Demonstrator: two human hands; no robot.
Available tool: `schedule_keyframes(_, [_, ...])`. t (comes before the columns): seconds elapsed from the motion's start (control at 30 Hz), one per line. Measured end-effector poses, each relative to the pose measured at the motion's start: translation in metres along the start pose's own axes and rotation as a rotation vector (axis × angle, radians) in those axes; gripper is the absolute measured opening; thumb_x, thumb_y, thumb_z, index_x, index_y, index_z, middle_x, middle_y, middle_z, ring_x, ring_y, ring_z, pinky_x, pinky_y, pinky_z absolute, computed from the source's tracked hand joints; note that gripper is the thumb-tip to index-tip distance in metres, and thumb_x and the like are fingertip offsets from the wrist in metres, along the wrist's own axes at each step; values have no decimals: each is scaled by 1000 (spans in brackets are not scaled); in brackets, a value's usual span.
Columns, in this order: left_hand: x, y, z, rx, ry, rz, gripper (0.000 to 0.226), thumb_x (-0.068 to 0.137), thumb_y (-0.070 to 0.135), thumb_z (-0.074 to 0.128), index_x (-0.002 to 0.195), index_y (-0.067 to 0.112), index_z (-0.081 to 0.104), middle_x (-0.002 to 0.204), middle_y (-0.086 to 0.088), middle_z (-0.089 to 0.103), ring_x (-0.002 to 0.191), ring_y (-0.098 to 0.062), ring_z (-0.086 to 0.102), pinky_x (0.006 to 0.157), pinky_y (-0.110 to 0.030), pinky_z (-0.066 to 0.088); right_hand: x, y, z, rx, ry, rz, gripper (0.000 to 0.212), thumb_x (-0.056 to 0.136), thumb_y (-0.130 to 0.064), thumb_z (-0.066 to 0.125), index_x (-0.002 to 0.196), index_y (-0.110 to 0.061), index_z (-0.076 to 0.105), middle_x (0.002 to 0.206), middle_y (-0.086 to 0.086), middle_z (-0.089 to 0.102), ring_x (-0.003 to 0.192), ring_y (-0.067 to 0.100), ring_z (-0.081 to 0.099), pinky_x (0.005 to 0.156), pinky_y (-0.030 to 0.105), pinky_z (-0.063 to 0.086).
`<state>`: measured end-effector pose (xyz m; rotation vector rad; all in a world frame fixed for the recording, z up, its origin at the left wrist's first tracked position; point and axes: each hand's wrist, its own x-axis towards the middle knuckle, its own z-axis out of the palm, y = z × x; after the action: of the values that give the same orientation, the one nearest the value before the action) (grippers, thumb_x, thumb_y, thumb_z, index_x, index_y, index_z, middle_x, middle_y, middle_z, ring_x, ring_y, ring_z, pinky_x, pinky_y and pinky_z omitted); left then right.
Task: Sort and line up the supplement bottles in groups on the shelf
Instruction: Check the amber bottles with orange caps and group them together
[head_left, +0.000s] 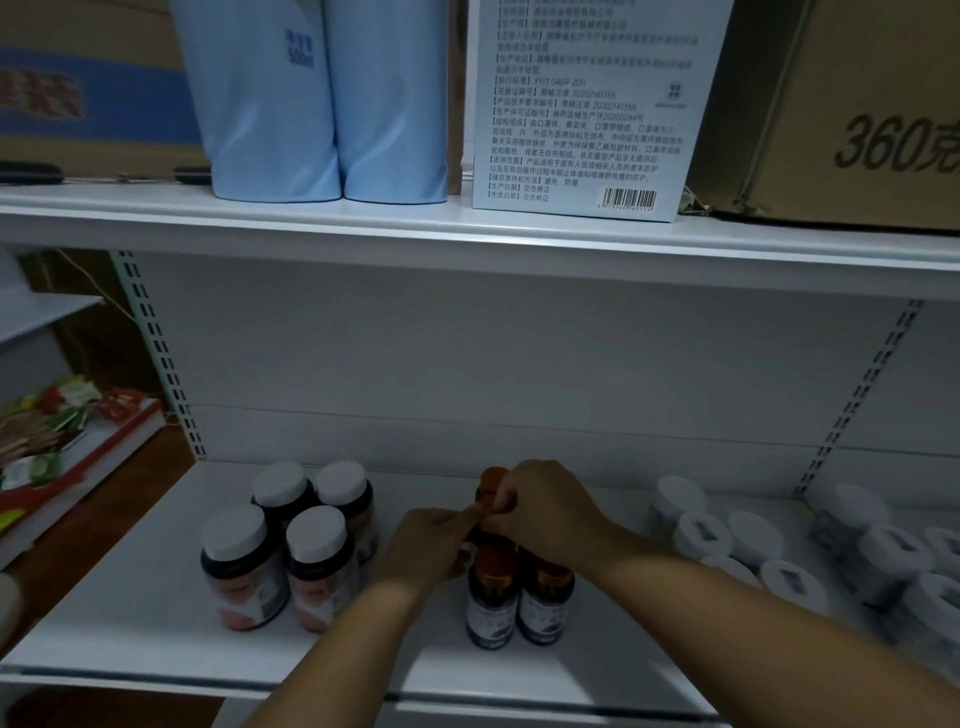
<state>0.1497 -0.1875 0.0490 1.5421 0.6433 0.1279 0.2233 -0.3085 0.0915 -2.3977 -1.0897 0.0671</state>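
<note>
Both hands work the orange-capped bottles (492, 592): right hand (540, 501) grips a rear bottle's cap (493, 480), left hand (431, 543) pinches beside it, squaring that group on the shelf (156, 613).

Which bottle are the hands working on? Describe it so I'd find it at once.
Look at the lower white shelf, between the four white-capped dark bottles and the white jars. In the orange-capped group there, it is the back bottle, the only one both hands cover, behind the two front orange-capped bottles.
</note>
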Motion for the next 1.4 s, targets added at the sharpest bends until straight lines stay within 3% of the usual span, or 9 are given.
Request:
schedule_keyframes(0.2, [3, -2, 3, 10, 1, -1, 43, 76, 32, 73, 87, -9, 71, 84, -16, 75, 84, -32, 71, 83, -48, 55, 0, 7, -5, 7, -44, -20, 18, 84, -23, 66, 83, -7, 74, 86, 4, 71, 67, 8, 57, 52, 5, 37])
schedule_keyframes(0.4, [-1, -1, 2, 69, -17, 9, 22, 81, 30, 69, 73, 10, 71, 88, -10, 74, 88, -27, 70, 76, -40, 55, 0, 28, -31, 148, 121, 41, 18, 89, -21, 59, 89, -9, 72, 93, 3, 71, 84, 14, 64, 79, 32, 53])
schedule_keyframes(0.5, [-1, 0, 1, 148, -25, 56, 19, 87, 32, 63, 78, 15, 69, 97, -15, 72, 87, -25, 66, 72, -31, 48, -6, 45, -34, 72, -125, 173, 28, 84, -37, 65, 105, -18, 68, 105, -4, 64, 93, 10, 59, 79, 24, 48])
schedule_keyframes(0.67, [-15, 16, 1, 284, 158, 242, 17, 93, 25, 55, 105, 17, 65, 103, 5, 60, 96, -14, 54, 83, -25, 40, -5, 51, -20, 143, -136, 221, 24, 72, -33, 73, 87, -15, 67, 88, -1, 66, 80, 11, 61, 69, 27, 50])
schedule_keyframes(0.87, [-58, 50, -3, 230, 336, 543, 24, 91, 12, 57, 76, 29, 59, 83, 8, 61, 73, 0, 54, 60, -7, 38, -9, 63, -49, 133, 126, 234, 20, 76, -24, 72, 61, -13, 65, 67, 0, 61, 66, 13, 57, 65, 28, 50])
schedule_keyframes(0.97, [-74, 64, 5, 171, 270, 572, 22, 88, 6, 59, 75, 22, 65, 81, 8, 66, 68, 9, 58, 58, -2, 41, -19, 61, -91, 183, 297, 237, 20, 77, -28, 72, 71, -9, 74, 76, 4, 70, 71, 13, 63, 62, 23, 50])
schedule_keyframes(1.03, [-84, 67, 16, 125, 160, 513, 16, 88, 8, 60, 79, 18, 68, 81, 6, 68, 68, 0, 60, 56, -6, 43, -33, 51, -117, 257, 364, 214, 18, 77, -28, 74, 76, -10, 76, 79, 1, 72, 73, 11, 65, 62, 20, 51])
schedule_keyframes(1.23, [-107, 51, 49, -215, -265, 171, 26, 86, 18, 60, 112, 17, 61, 104, -9, 70, 95, -24, 67, 89, -41, 54, -87, 11, -119, 897, 376, 248, 8, 80, -6, 70, 72, -6, 73, 72, 7, 72, 63, 13, 67, 57, 21, 55])
schedule_keyframes(1.4, [-123, 33, 55, -433, -373, 116, 42, 67, 15, 69, 107, 5, 62, 84, -17, 70, 68, -30, 68, 58, -34, 58, -124, 15, -89, 1094, 453, 251, 14, 81, 1, 64, 77, -8, 74, 71, 5, 72, 66, 13, 67, 57, 22, 53])
